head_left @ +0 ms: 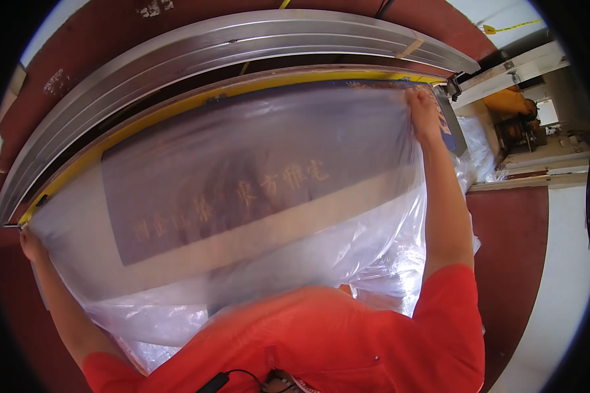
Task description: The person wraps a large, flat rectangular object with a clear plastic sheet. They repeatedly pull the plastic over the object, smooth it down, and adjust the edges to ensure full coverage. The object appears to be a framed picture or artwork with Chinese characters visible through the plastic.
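Observation:
A wide sheet of clear plastic film (pixel 373 262) is spread between my two hands, hanging in loose folds toward my red shirt. My left hand (pixel 33 245) is closed on its far left corner, beside the end of a yellow strip (pixel 137 134). At the far right corner, my right hand (pixel 423 114) grips the film with bent fingers. Blurred through the plastic shows a dark panel (pixel 177 164) with gold lettering, lying on a pale board (pixel 78 196). The panel's upper right corner sticks out past the film near my right hand.
A long ribbed metal beam (pixel 242 39) runs beyond the yellow strip, with a strip of tape near its right end. Crumpled plastic (pixel 475 147) lies at the right, by a white frame (pixel 514 75). Behind it stands orange machinery (pixel 508 101). The floor (pixel 511 242) is dark red.

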A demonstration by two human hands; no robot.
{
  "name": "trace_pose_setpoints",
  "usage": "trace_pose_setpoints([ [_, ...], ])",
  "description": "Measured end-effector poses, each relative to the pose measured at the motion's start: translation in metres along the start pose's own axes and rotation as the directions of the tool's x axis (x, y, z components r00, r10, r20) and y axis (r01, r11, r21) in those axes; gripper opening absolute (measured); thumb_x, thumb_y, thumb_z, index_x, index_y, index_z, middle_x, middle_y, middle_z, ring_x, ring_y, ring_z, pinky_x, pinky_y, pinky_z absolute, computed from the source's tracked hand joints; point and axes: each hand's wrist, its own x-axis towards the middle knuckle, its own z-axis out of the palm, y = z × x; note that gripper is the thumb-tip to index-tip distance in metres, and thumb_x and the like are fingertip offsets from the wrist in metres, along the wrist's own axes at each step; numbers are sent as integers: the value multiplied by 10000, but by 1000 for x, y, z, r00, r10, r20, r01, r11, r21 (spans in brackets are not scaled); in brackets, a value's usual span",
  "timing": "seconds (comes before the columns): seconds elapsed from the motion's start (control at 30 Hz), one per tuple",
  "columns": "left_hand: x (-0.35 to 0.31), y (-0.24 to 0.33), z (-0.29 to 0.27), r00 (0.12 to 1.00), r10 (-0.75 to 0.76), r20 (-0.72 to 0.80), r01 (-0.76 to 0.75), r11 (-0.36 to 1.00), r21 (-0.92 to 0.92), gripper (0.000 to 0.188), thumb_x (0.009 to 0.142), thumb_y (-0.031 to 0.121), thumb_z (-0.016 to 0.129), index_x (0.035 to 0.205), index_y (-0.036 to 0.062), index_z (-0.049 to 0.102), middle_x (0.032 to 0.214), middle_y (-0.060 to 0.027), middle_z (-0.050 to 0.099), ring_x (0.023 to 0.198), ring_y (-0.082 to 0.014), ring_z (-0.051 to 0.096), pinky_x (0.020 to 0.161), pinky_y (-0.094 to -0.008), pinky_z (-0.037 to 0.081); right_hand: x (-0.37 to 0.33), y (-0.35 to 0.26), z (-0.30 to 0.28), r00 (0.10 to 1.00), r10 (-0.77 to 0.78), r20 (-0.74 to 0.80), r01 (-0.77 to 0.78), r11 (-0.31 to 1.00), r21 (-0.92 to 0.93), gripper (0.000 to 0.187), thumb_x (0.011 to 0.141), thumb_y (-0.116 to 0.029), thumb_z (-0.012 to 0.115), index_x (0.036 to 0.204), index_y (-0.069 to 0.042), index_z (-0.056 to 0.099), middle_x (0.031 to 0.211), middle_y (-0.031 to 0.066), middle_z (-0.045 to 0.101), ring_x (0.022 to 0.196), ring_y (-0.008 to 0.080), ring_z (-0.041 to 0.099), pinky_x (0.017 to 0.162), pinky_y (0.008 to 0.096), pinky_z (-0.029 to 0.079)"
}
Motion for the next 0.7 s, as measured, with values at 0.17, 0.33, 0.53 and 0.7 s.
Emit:
trace_pose_setpoints([
  [0.17, 9, 34, 65, 999, -34, -30, 40, 972, 232, 415, 698, 406, 600, 780, -1, 584, 713, -58, 567, 631, -163, 520, 574, -286, 407, 67, -5, 22, 970, -6, -241, -55, 968, -244, 291, 704, -288, 600, 707, -1, 551, 634, 41, 547, 571, 123, 494, 556, 253, 404],
  [0.33, 45, -3, 42, 965, -47, 259, 49, 999, -1, 335, 777, 346, 526, 759, 15, 578, 674, -45, 568, 589, -180, 529, 542, -303, 417, 69, 10, 46, 943, 64, -328, -104, 989, -106, 391, 678, -376, 610, 771, 3, 580, 721, 125, 588, 675, 190, 553, 642, 296, 421],
  [0.53, 39, 31, 91, 878, -479, -2, 471, 864, -176, 361, 839, 340, 394, 923, 13, 520, 843, -52, 562, 751, -172, 534, 633, -307, 433, 62, 18, 38, 878, -12, -479, -138, 951, -278, 517, 769, -461, 363, 859, 4, 570, 864, 219, 562, 878, 354, 513, 768, 391, 376],
  [0.7, 55, 1, 70, 877, -445, 183, 481, 823, -303, 323, 836, 318, 419, 936, 30, 526, 868, -45, 562, 772, -146, 533, 639, -277, 436, 67, 20, 41, 912, 24, -409, -136, 960, -245, 474, 773, -376, 312, 902, 10, 555, 937, 242, 529, 902, 366, 484, 790, 384, 353],
])
